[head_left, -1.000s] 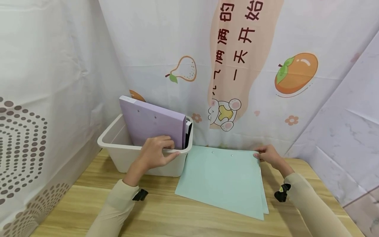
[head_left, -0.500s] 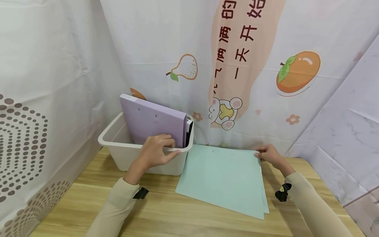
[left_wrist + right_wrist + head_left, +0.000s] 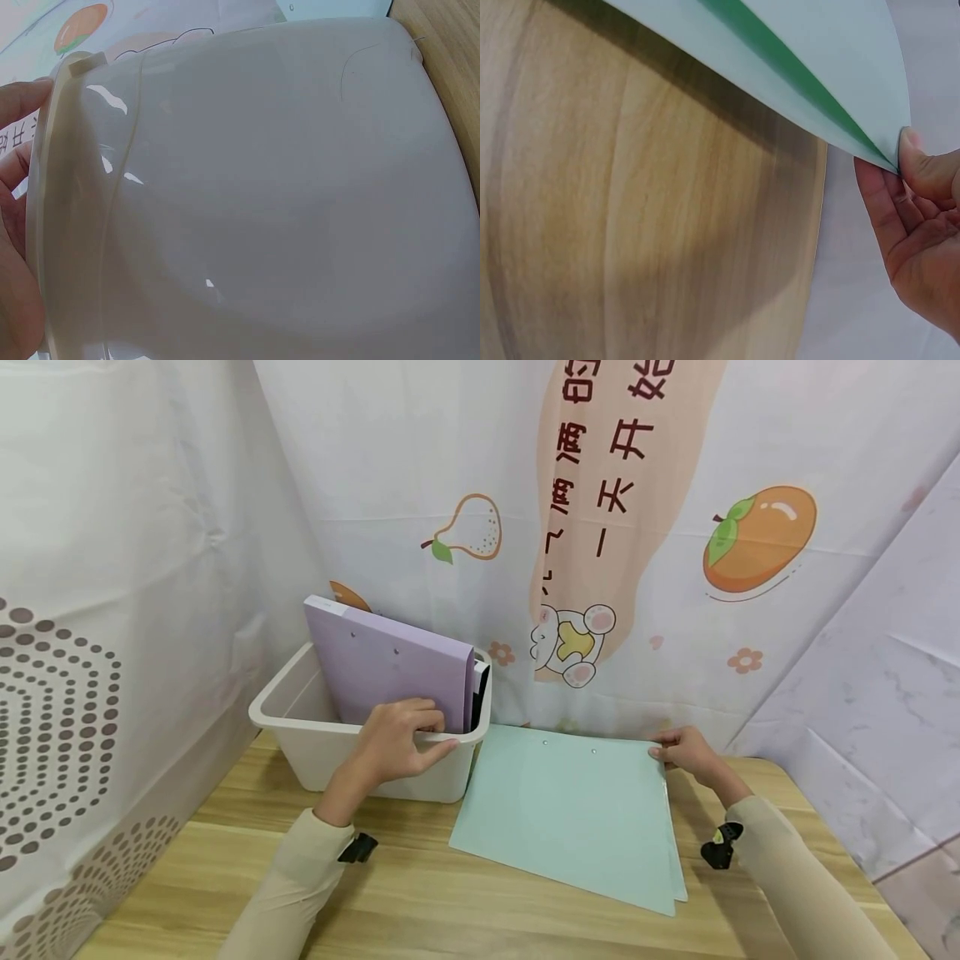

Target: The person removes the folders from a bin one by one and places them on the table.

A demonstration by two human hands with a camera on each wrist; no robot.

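Note:
In the head view my left hand (image 3: 397, 739) grips the front rim of a white plastic bin (image 3: 412, 787), its fingers over the inside and the thumb along the outside. A purple file folder (image 3: 390, 664) leans upright in the bin, with something black and white behind it, mostly hidden. To the right, a pale green folder (image 3: 570, 814) lies on the table, and my right hand (image 3: 690, 756) pinches its far right corner. The right wrist view shows the folder (image 3: 832, 67) slightly parted and lifted at that edge, thumb on top and fingers underneath.
The wooden table (image 3: 405, 885) runs in front of bin and folder. A printed white curtain (image 3: 375, 468) hangs right behind them, and another curtain (image 3: 150, 527) closes the left side. Black straps sit at both wrists.
The head view has shifted slightly, so the scene sits a little higher and further right. Both hands keep their holds; bin and folder show no clear movement.

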